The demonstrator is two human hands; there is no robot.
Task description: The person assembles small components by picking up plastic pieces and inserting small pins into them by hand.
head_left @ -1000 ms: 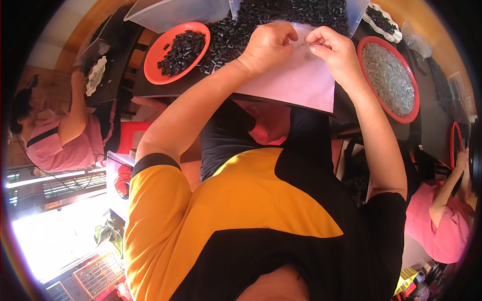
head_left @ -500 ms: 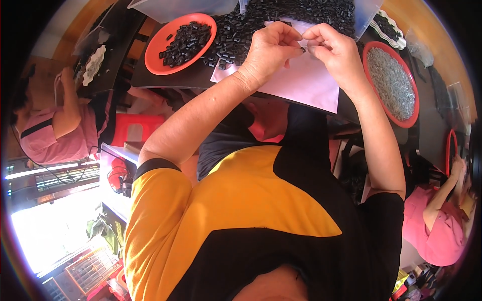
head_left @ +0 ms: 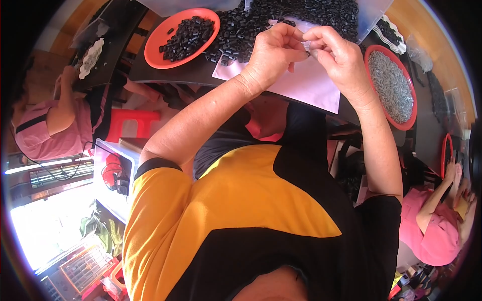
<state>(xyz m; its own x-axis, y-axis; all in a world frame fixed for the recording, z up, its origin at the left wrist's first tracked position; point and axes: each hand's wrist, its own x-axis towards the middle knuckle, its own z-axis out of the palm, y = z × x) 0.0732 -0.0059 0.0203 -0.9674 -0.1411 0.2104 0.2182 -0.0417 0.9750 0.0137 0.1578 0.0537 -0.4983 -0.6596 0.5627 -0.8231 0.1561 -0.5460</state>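
Over a pale pink sheet (head_left: 306, 95) at the table's near edge, my two hands meet with their fingertips almost touching. My left hand (head_left: 276, 52) is closed in a pinch, and a small dark piece shows at its thumb tip. My right hand (head_left: 337, 55) also pinches, its thumb and forefinger close to that piece. A pale glint lies between the fingertips, too small to name. Just beyond, a heap of small black tube-like plastic pieces (head_left: 236, 32) spreads over the table. An orange-red bowl (head_left: 155, 56) at the left holds more of them.
A second orange-red bowl (head_left: 372, 83), full of small shiny grey pieces, stands at the right. Behind it are a white wavy-edged dish (head_left: 400, 47) and a clear plastic bag (head_left: 419, 56). Co-workers in pink sit at the left (head_left: 55, 130) and right (head_left: 429, 226).
The view has shifted slightly. My hands stay together at the same spot, fingertips still pinched, with small finger movements. The pale glint between them shows more clearly now.
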